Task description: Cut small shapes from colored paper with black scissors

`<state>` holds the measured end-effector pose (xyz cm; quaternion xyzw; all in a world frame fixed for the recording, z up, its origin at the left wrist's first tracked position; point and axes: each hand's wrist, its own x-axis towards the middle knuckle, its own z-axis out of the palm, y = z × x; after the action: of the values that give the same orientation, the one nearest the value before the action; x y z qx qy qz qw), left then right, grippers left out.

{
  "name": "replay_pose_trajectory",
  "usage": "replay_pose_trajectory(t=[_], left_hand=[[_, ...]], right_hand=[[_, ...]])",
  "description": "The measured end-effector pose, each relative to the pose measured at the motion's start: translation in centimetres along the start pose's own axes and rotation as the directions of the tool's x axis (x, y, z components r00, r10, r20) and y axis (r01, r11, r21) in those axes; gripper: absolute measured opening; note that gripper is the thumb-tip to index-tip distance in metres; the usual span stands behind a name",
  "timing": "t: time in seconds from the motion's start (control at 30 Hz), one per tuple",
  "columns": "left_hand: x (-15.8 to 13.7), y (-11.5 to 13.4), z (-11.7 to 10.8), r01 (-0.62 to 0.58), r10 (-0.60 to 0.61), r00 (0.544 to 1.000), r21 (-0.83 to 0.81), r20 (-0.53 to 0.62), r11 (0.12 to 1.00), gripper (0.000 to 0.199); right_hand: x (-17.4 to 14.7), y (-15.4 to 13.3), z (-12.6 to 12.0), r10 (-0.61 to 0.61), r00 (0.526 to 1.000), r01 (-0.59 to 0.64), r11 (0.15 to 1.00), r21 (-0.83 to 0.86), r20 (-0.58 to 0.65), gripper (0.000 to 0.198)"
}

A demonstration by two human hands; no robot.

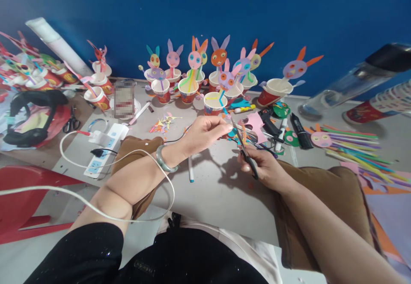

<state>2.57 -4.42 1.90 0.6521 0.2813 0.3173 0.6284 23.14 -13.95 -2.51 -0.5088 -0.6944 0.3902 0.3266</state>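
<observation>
My left hand [208,130] is closed in a pinch above the table, its thumb and fingertips pressed together. What lies between them is too small to make out. Black scissors [247,157] are gripped in my right hand [261,166], blades pointing up and away, their tips close to my left fingertips. Just beyond my left hand stands a paper cup [215,100] with a purple paper rabbit head [226,81] on a blue stem. Small coloured scraps and a pink paper piece [257,126] lie beside the scissors.
More cups with rabbit heads [218,57] line the blue wall. A glue gun [269,121], black marker [300,132] and coloured strips [356,147] lie to the right, near a clear bottle [343,87]. On the left, a white cable [96,207] crosses my forearm near a power strip [107,149].
</observation>
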Motion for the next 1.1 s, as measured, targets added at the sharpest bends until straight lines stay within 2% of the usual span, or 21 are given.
replay_pose_trajectory(t=[0.37, 0.8, 1.1], left_hand=[[0.2, -1.4, 0.2, -0.001, 0.004, 0.999, -0.056, 0.053, 0.998, 0.028], [0.0, -0.1, 0.2, 0.017, -0.016, 0.999, -0.039, 0.045, 0.999, 0.026], [0.0, -0.2, -0.2, -0.006, 0.006, 0.999, -0.009, 0.031, 1.0, 0.02]], right_hand=[[0.0, 0.1, 0.1, 0.002, 1.0, -0.002, 1.0, -0.012, 0.01, 0.058], [0.1, 0.0, 0.0, -0.011, 1.0, 0.011, 0.999, -0.035, -0.002, 0.055], [0.2, -0.1, 0.0, -0.014, 1.0, 0.014, 0.999, -0.05, 0.004, 0.059]])
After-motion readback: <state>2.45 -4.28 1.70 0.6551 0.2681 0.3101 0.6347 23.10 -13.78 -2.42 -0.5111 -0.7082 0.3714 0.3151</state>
